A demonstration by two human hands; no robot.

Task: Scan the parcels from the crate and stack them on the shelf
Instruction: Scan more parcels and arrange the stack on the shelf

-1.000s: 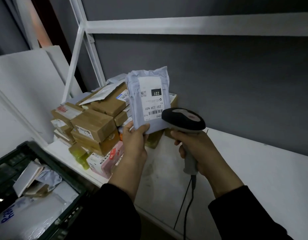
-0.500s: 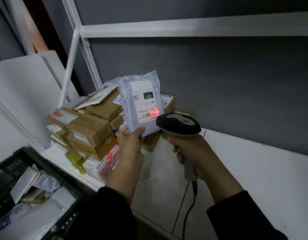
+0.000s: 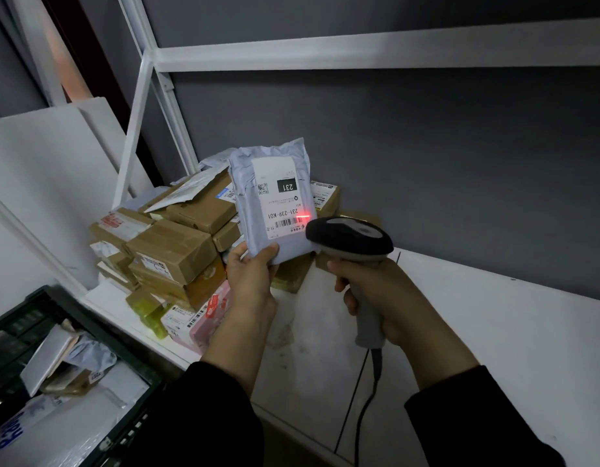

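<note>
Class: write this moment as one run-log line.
scan | left hand: holds grey mailer | right hand: grips barcode scanner | red beam on label

Crinkled plastic parcel point(image 3: 275, 203), paper label point(image 3: 281, 197)

The pile of parcels point(image 3: 177, 247) sits at the left end of the shelf point(image 3: 494, 332), back against the wall point(image 3: 426, 146). The crate point(image 3: 32, 318) stands lower, off the front left corner, with loose parcels point(image 3: 72, 416) in it. Over the shelf's middle the left hand point(image 3: 251, 281) holds a parcel point(image 3: 275, 203) before the pile; the scanner point(image 3: 350, 244), in the right hand point(image 3: 382, 291), is just right of it, its cable point(image 3: 362, 409) hanging past the front edge
</note>
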